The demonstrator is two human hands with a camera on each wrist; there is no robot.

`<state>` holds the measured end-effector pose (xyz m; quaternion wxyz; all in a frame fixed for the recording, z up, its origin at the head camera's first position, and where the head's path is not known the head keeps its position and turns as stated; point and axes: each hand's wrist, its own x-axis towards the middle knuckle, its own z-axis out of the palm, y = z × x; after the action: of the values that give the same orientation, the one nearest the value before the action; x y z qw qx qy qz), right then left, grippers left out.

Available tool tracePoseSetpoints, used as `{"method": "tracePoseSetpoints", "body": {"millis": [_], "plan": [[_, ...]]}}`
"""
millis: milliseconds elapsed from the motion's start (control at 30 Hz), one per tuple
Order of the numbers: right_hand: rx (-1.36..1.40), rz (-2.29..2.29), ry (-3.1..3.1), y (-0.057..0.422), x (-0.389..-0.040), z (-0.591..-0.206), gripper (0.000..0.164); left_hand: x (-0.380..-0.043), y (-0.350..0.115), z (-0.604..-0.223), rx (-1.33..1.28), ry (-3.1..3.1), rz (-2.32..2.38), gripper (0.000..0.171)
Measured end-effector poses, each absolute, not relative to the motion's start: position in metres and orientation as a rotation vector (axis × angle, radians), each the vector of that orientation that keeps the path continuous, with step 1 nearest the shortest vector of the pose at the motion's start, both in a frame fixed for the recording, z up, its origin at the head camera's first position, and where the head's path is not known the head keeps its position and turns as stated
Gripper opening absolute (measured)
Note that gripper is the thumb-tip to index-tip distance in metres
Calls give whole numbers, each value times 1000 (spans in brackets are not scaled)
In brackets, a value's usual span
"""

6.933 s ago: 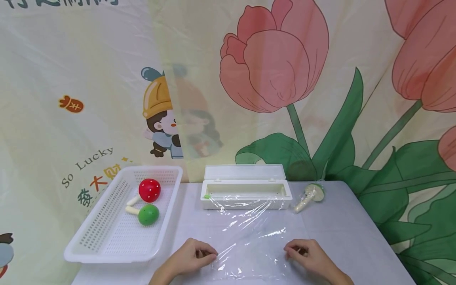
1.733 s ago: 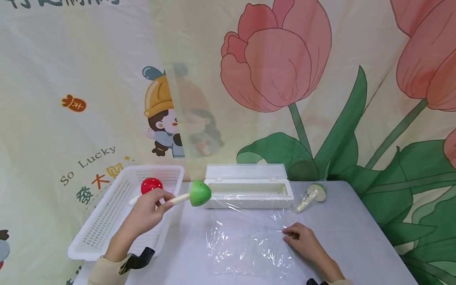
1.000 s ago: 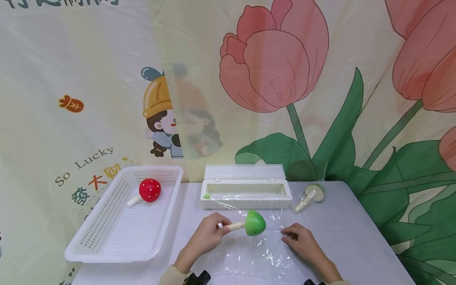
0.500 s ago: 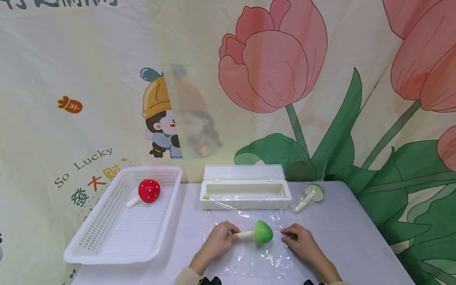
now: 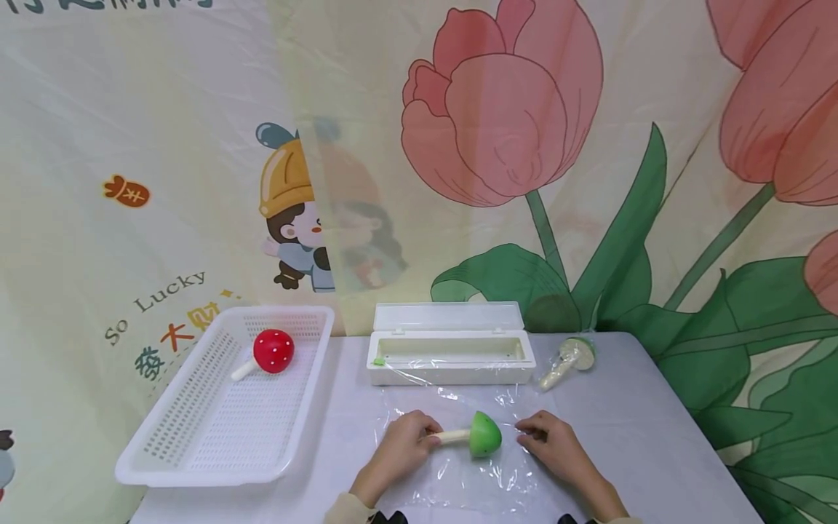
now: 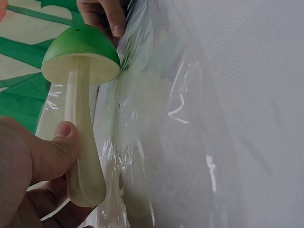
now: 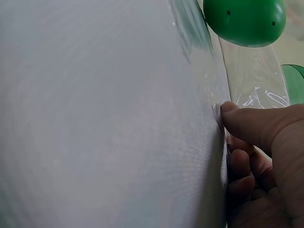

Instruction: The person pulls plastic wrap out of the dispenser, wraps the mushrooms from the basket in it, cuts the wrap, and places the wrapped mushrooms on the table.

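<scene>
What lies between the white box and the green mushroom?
Clear plastic film lies between the white box and the green mushroom, as the head view shows.

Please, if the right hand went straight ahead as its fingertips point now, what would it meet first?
Probably the green cap of the toy mushroom in the left hand. The right hand points toward it over clear plastic film, but depth is unclear, so fingers may pass beneath.

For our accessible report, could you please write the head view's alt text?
A left hand holds a green mushroom by its stem over clear film; the right hand pinches the film's edge. An open box sits behind, between a wrapped mushroom, right, and a basket holding a red mushroom, left.
</scene>
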<state>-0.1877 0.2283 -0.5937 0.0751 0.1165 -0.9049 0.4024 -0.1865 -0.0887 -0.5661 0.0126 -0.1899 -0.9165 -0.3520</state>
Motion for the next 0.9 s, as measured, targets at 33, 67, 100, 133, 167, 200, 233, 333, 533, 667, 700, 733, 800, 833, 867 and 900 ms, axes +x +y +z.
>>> {"method": "tracePoseSetpoints", "body": {"millis": [33,67,100,133,167,200,233,333,533,667,700,733,800,833,867,900], "plan": [[336,1212,-2720,228,-188,-593,19,-186,-89,-566,-593,-2855,-1095,9],[326,1214,-2722,228,-188,-593,19,-186,-90,-567,-596,-2854,-1094,9],[316,1215,-2724,228,-188,-593,19,-186,-90,-567,-598,-2854,-1093,9],[307,1216,-2728,227,-188,-593,19,-186,-91,-568,-596,-2855,-1091,9],[304,1217,-2730,227,-188,-593,20,-186,-91,-568,-593,-2861,-1087,10],[302,1219,-2732,227,-188,-593,20,-186,-92,-569,-594,-2863,-1083,10],[302,1220,-2734,227,-188,-593,20,-186,-92,-570,-591,-2869,-1084,10],[293,1225,-2741,226,-188,-593,20,-186,-94,-571,-594,-2873,-1089,10],[266,1239,-2745,226,-188,-590,20,-185,-96,-571,-609,-2875,-1102,10],[253,1250,-2748,226,-188,-590,20,-185,-97,-571,-604,-2885,-1111,10],[252,1253,-2748,226,-188,-590,20,-185,-97,-572,-597,-2891,-1118,9],[248,1255,-2748,226,-187,-590,20,-185,-97,-572,-595,-2894,-1123,10],[249,1252,-2750,227,-186,-590,21,-185,-96,-573,-594,-2900,-1133,10],[250,1253,-2751,227,-185,-589,21,-185,-96,-573,-598,-2899,-1141,10],[249,1256,-2750,227,-184,-589,22,-186,-96,-574,-598,-2900,-1144,10],[248,1260,-2749,227,-181,-588,23,-186,-96,-574,-601,-2901,-1144,11]]}}
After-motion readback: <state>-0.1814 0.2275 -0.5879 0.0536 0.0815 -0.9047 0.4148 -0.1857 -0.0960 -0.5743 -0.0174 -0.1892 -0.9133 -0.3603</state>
